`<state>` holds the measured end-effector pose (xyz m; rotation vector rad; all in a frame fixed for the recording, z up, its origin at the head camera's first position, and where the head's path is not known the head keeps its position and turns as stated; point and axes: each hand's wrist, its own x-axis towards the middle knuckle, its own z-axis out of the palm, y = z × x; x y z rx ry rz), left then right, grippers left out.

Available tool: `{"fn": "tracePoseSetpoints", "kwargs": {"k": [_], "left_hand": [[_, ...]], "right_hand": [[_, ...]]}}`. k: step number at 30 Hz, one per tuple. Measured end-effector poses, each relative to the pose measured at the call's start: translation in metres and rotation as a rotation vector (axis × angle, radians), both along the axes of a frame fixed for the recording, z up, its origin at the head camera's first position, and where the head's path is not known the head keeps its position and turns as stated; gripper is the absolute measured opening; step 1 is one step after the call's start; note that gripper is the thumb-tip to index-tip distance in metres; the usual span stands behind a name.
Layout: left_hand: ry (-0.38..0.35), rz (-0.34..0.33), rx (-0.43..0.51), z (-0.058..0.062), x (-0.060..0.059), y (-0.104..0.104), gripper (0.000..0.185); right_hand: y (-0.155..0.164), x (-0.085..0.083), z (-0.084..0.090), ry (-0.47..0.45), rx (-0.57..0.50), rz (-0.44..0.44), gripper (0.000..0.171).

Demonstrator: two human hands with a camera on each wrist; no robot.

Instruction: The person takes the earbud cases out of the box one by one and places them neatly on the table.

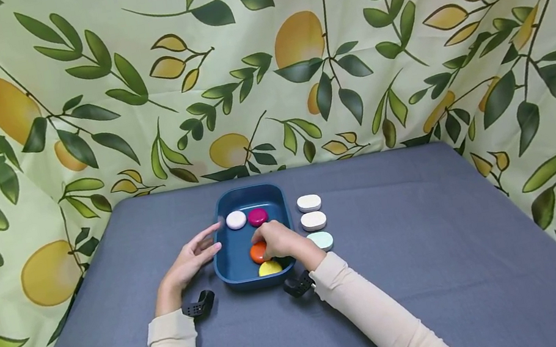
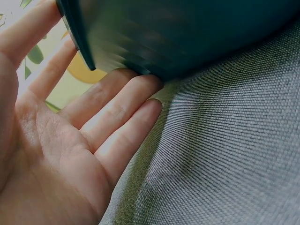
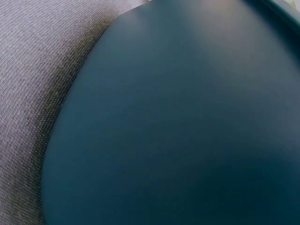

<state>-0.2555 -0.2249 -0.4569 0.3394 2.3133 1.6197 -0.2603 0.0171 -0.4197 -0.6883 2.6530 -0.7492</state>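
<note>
Head cam: I'm looking down at a grey-blue desk w/ a dark blue tray in the middle. Right hand is reaching into the tray, fingers curling down onto the orange disc; looks like it's pinching it, tho the fingertips are hiding part of the contact. Left hand is lying open against the tray's left wall, fingers straight, thumb up near the rim, holding nothing. In the tray I'm also seeing a white disc and a magenta disc at the far end, a yellow disc at the near end just beside the orange one. Outside, right of the tray, three more pieces are sitting in a row: two cream ones and a pale mint one, partly behind the right wrist.

Left wrist cam: palm open, fingers straight, fingertips touching the base of the tray's wall where it's meeting the desk cloth.

Right wrist cam: nearly all dark blue tray wall, a strip of desk cloth at left; no fingers showing here.

My read on progress: four discs in the tray, three outside, so roughly halfway whichever way they're going; can't tell if the orange one is arriving or leaving.
</note>
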Motion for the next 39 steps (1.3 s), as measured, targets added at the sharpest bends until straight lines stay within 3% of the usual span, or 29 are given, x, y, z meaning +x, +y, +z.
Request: {"fn": "tracePoseSetpoints", "kwargs": {"k": [10, 17, 21, 29, 39], "left_hand": [[-0.009, 0.000, -0.012, -0.0005, -0.0002, -0.0002, 0.058], [-0.016, 0.014, -0.023, -0.0040, -0.0018, -0.0007, 0.058], [-0.018, 0.014, -0.029, -0.0034, -0.0015, -0.0002, 0.059], [-0.004, 0.005, -0.013, 0.0000, -0.0007, 0.0002, 0.058], [-0.016, 0.002, -0.007, -0.0004, 0.0002, -0.0002, 0.057]], "right_hand": [[-0.0026, -0.0003, 0.0000, 0.015, 0.041, -0.008, 0.037], [-0.0025, -0.0001, -0.0023, 0.052, -0.026, -0.031, 0.032], [-0.0021, -0.0007, -0.0022, 0.028, -0.056, -0.054, 0.030], [-0.0022, -0.0014, -0.0018, -0.035, 0.035, 0.046, 0.039], [-0.0053, 0.0008, -0.0078, 0.082, 0.016, 0.087, 0.042]]}}
